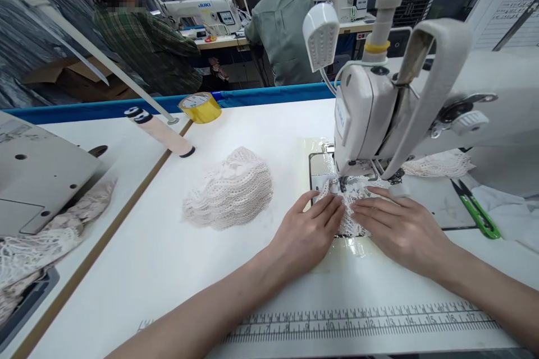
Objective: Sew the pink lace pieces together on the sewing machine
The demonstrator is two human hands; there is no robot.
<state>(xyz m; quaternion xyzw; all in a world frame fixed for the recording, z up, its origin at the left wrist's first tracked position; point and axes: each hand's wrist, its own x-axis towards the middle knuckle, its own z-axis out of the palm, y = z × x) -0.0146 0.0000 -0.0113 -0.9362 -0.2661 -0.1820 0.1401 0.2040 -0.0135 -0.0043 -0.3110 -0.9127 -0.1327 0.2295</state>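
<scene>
My left hand (309, 230) lies flat with fingers stretched out, pressing on a small piece of white lace (351, 219) under the head of the sewing machine (370, 112). My right hand (400, 224) rests flat on the right side of the same lace piece, fingers extended toward the needle area. The lace sits on the metal needle plate (322, 165). A stack of similar lace pieces (231, 190) lies on the white table to the left of my hands.
A roll of yellow tape (200, 106) and a pink thread cone (162, 132) lie at the back left. Green thread snips (478, 210) lie at the right. More lace (438, 165) sits behind the machine. Two people work at sewing machines beyond the table. A printed ruler (357, 322) runs along the front edge.
</scene>
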